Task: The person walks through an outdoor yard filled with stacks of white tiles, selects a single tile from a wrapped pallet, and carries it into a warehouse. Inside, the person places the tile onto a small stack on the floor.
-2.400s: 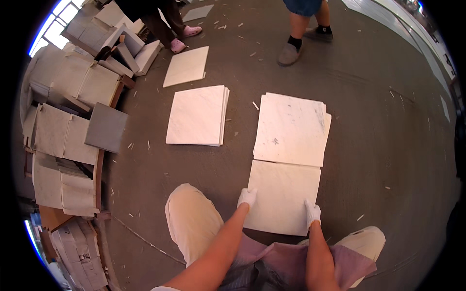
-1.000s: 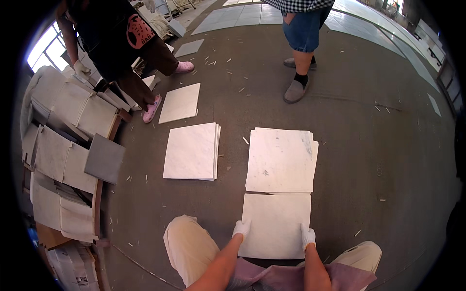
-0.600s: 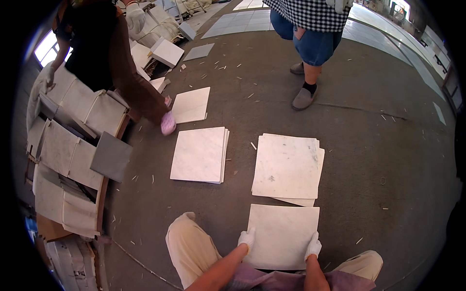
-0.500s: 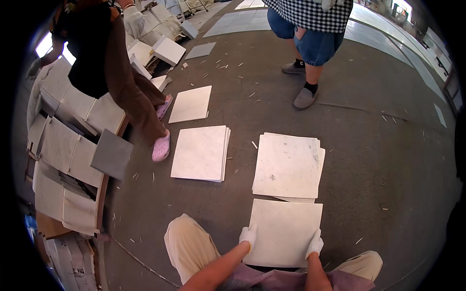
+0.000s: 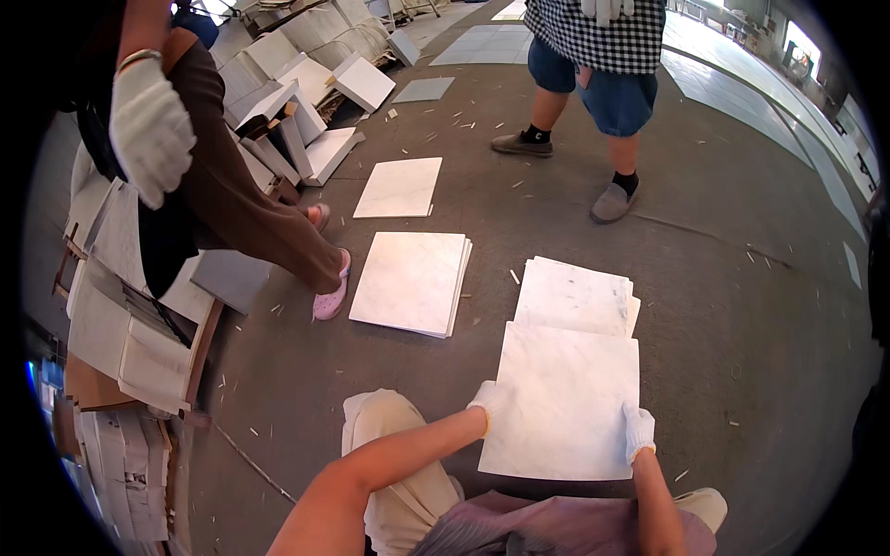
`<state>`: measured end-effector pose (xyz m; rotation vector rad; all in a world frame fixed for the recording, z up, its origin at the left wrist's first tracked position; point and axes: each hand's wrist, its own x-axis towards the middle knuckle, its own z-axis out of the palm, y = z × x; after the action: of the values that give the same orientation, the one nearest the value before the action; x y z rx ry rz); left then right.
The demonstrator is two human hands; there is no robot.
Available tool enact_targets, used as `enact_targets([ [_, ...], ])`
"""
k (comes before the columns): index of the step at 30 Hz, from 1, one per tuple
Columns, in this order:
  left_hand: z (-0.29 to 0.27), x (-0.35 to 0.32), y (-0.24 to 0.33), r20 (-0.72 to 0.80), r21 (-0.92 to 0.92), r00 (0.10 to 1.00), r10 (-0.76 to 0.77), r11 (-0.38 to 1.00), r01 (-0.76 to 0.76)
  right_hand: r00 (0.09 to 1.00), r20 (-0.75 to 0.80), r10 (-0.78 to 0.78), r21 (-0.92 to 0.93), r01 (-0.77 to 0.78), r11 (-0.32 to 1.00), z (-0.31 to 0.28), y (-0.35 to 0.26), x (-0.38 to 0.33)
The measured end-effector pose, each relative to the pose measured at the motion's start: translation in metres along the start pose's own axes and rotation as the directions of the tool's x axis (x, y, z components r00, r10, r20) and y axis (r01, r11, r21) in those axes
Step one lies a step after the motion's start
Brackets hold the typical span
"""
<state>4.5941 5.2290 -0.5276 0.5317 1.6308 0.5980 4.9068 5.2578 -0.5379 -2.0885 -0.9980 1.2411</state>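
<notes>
A square white marble-look tile [image 5: 564, 405] is held between my two hands in front of my lap. My left hand [image 5: 492, 406], in a white glove, grips its left edge. On the right edge, my gloved right hand [image 5: 639, 432] is closed, with the thumb lying on the tile's face. The tile's far part overlaps a stack of grey-veined white tiles [image 5: 573, 292], hiding the stack's near half. Further left lies a second stack of white tiles [image 5: 408, 280], its edges slightly uneven.
Beyond the left stack lie white tiles [image 5: 399, 187]. A person in pink clogs [image 5: 332, 295] stands at the left beside rows of leaning tiles [image 5: 148, 347]. Another person in grey shoes [image 5: 615, 201] stands ahead. Small white strips litter the dark floor [image 5: 705, 343].
The tile in my hands has moved forward, now covering part of the stack ahead. The person at the left has come nearer, a gloved hand hanging lower. My view has shifted left.
</notes>
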Motion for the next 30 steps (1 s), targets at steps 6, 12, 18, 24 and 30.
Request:
enact_targets([
  [6,-0.004,-0.030,0.017,0.107,-0.287,0.981,-0.161,0.940,0.185,0.979,0.201,0.039,-0.039,-0.032,0.999,-0.036,-0.055,-0.031],
  [12,-0.005,-0.038,0.016,0.299,-0.640,0.944,-0.139,0.704,0.307,0.983,0.178,0.050,-0.080,-0.036,0.996,-0.038,-0.060,-0.042],
  [18,-0.021,0.059,-0.084,0.221,0.052,0.913,0.341,0.931,-0.361,0.967,0.214,0.140,-0.050,-0.133,0.990,-0.031,-0.051,-0.039],
  [24,-0.002,0.001,-0.010,0.108,-0.311,0.973,-0.203,0.923,0.227,0.974,0.185,0.133,-0.101,-0.116,0.988,-0.030,-0.023,-0.030],
  [30,0.006,0.004,-0.014,-0.019,-0.184,0.950,-0.313,0.935,0.304,0.964,0.196,0.178,-0.136,-0.153,0.979,-0.020,-0.002,-0.027],
])
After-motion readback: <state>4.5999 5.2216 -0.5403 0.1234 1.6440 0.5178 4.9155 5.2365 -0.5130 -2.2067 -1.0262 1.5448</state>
